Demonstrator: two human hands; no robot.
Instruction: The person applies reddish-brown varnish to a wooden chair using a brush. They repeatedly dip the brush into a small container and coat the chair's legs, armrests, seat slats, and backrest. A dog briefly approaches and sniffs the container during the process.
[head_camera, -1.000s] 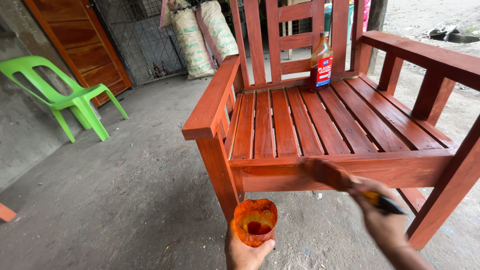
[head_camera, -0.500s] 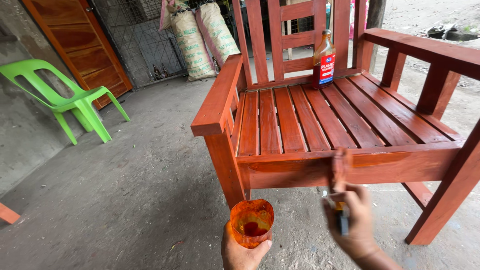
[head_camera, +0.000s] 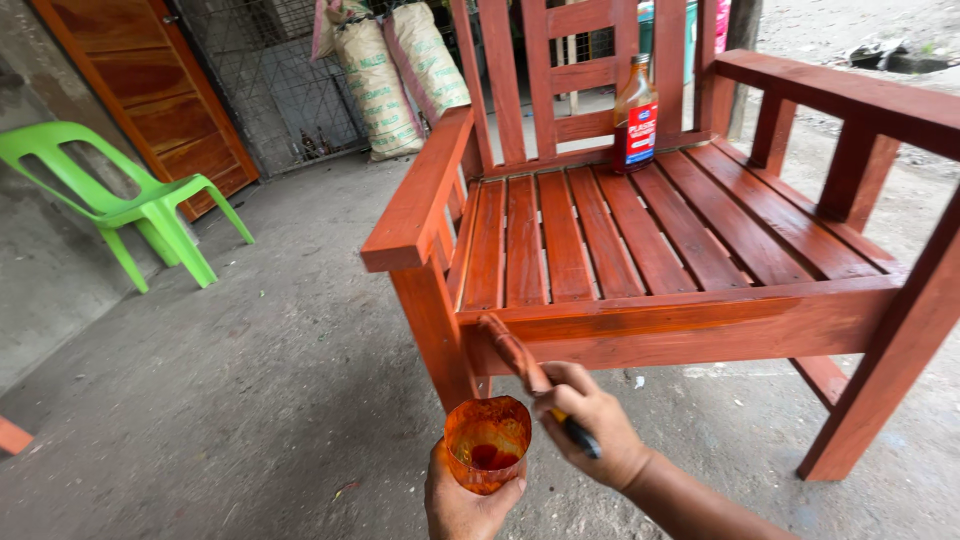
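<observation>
My left hand (head_camera: 462, 497) grips the stain cup (head_camera: 487, 442) at 6 o'clock; my right hand (head_camera: 592, 425) is closed on the brush (head_camera: 528, 372), bristles touching the bench (head_camera: 640, 335) front rail at 12. Best kept to long, with-grain strokes, wiping drips at the lower edge. Bottle (head_camera: 635, 117) stands farther back; open floor (head_camera: 230, 400) toward 9.

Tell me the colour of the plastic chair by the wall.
The plastic chair is bright green, seen best in the head view, at the left.
</observation>
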